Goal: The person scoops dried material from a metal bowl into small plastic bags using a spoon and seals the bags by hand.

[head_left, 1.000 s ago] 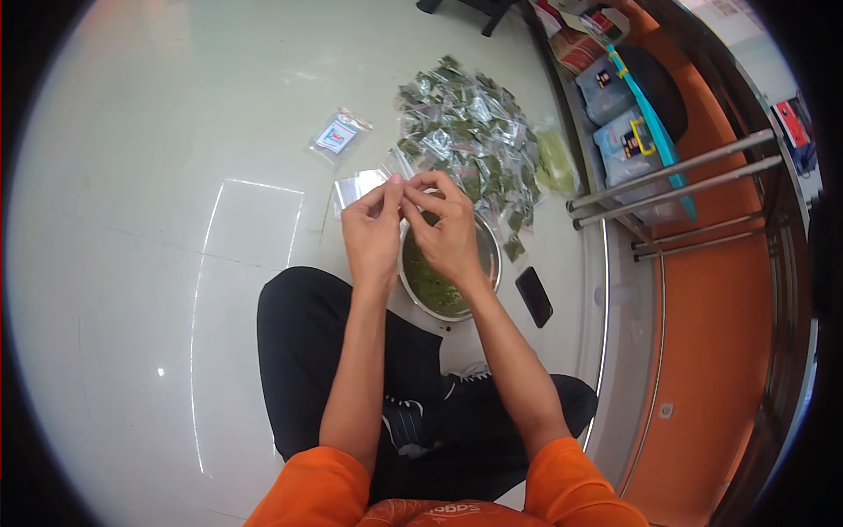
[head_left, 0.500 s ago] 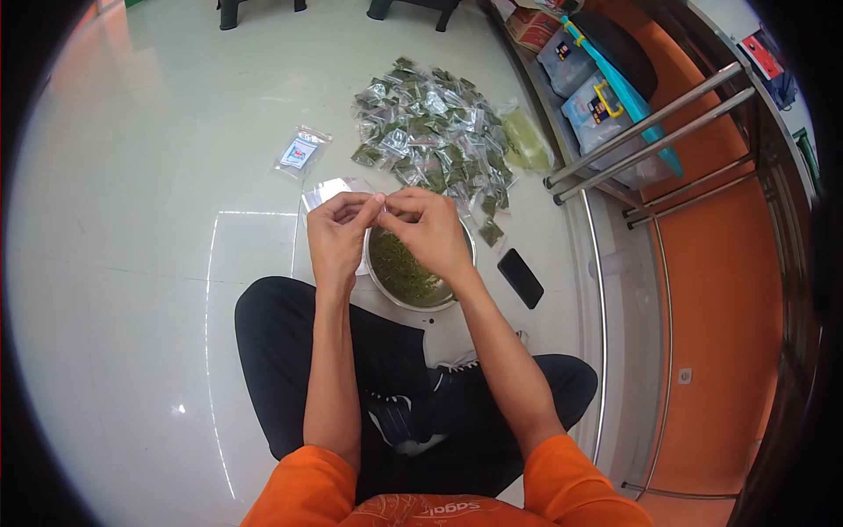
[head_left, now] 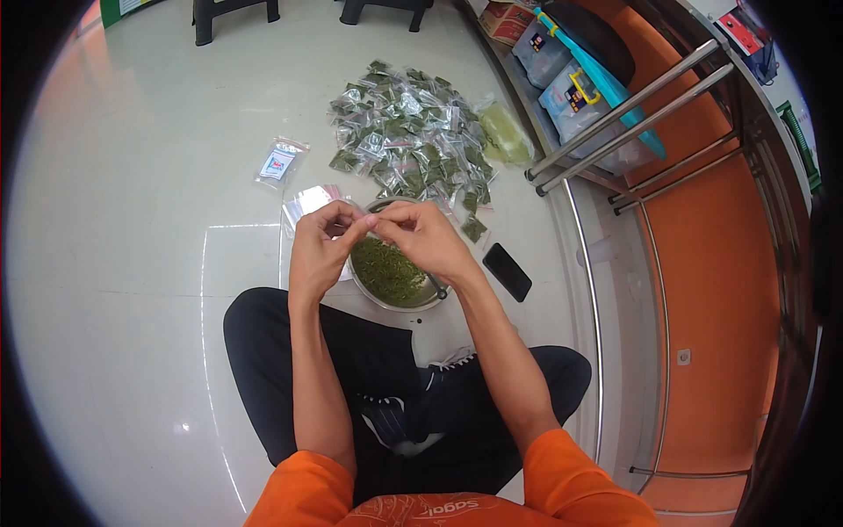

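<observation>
My left hand (head_left: 321, 248) and my right hand (head_left: 425, 241) meet fingertip to fingertip above a metal bowl (head_left: 402, 308). Both are closed in a pinch on what looks like the edge of a small clear zip bag, mostly hidden by the fingers. Chopped dried green leaves (head_left: 386, 270) lie in the bowl, and a dark spoon handle (head_left: 437, 286) rests at its right side. Just beyond my left hand is a stack of flat clear zip bags (head_left: 307, 202), partly covered by that hand.
Beyond the bowl lies a heap of filled green-leaf packets (head_left: 404, 132). A labelled clear pack (head_left: 279, 163) is left of it, a larger pale green bag (head_left: 505, 133) right. A phone (head_left: 507, 272) lies right of the bowl. Metal rails (head_left: 628, 119) and storage boxes (head_left: 571, 97) stand at the right.
The view has shifted, so the floor items appear farther left. My hands stay pinched together but sit slightly lower and left in view. The spoon handle shows more clearly.
</observation>
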